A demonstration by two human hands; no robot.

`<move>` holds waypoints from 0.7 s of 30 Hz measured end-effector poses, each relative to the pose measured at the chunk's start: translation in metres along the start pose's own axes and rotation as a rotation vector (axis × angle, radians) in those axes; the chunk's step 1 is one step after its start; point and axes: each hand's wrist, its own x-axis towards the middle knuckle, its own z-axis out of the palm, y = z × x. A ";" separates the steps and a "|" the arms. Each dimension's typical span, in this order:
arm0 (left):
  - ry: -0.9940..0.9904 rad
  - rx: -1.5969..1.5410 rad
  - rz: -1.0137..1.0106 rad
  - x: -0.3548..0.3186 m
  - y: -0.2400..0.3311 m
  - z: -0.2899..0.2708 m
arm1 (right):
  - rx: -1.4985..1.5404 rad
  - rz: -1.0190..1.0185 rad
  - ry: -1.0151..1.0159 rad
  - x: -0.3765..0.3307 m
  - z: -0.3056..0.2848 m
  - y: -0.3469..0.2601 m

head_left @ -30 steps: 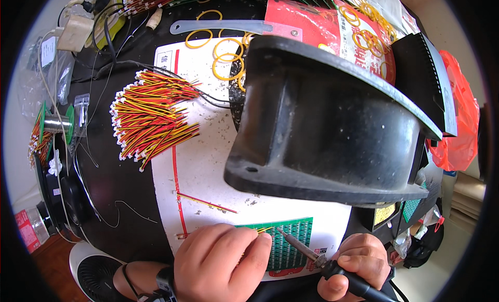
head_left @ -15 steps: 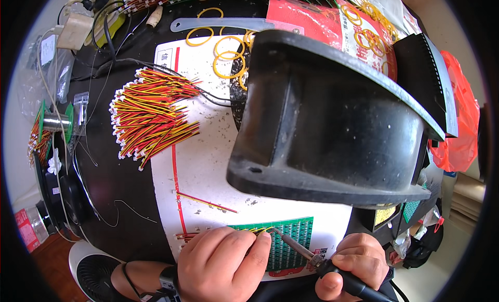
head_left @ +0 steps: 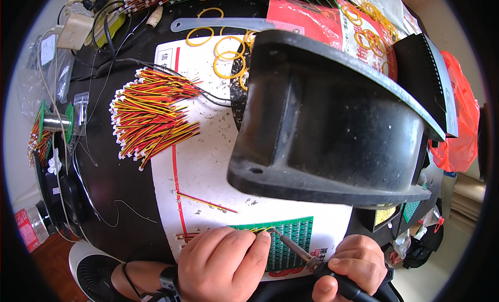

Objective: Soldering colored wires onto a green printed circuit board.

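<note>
The left hand (head_left: 226, 263), grip hidden, covers the left of the circuit board (head_left: 291, 252); the right hand (head_left: 357, 261) clasps the soldering iron (head_left: 297, 247), angled over the board's right, by its handle (head_left: 349, 288): likely light, rigid, safest held there.

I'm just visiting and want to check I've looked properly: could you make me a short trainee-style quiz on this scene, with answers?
1. Multiple choice: what does the person's right hand hold?
A) a pair of scissors
B) a soldering iron
C) a paintbrush

2. True or false: the bundle of red and yellow wires lies to the left of the large black casing in the picture.

3. Fill in the colour: the left hand covers part of a ____ circuit board.

Key: 1. B; 2. True; 3. green.
</note>
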 end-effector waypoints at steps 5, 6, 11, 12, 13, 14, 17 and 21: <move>-0.002 0.002 0.003 0.000 -0.001 -0.001 | -0.036 -0.009 -0.020 0.000 0.000 -0.001; -0.010 0.003 0.012 0.000 -0.001 -0.001 | -0.040 -0.012 -0.009 0.000 0.001 -0.001; 0.014 0.049 -0.118 0.002 0.013 -0.008 | 0.023 -0.039 0.069 -0.003 0.005 0.003; 0.012 0.061 -0.125 0.002 0.014 -0.008 | 0.071 -0.056 0.097 -0.003 0.004 0.003; 0.010 0.073 -0.132 0.002 0.015 -0.008 | 0.073 -0.056 0.097 -0.003 0.004 0.002; 0.011 0.071 -0.130 0.001 0.011 -0.006 | 0.052 -0.033 0.100 -0.003 0.003 0.001; 0.001 0.042 0.036 -0.002 0.001 0.001 | -0.061 0.050 0.127 -0.015 0.009 -0.001; 0.011 0.049 0.037 -0.001 0.001 0.002 | -0.157 0.110 0.148 -0.022 0.011 0.000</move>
